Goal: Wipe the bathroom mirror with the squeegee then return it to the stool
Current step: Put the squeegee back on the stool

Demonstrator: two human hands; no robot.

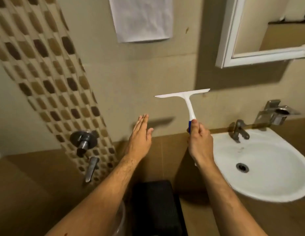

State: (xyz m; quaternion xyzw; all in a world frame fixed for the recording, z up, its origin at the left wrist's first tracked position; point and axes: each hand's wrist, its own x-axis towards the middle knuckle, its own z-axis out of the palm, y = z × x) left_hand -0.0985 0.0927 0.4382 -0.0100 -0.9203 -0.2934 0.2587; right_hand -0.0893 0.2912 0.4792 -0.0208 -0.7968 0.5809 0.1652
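My right hand grips the blue end of a white squeegee and holds it upright, blade on top, in front of the beige wall. The blade sits below and left of the white-framed mirror at the upper right, apart from it. My left hand hovers with straight fingers to the left of the squeegee and holds nothing. A black stool stands low in the middle, between my forearms.
A white basin with a metal tap hangs at the right. A metal holder is fixed above it. A white towel hangs at the top. Shower valves sit on the mosaic strip at the left.
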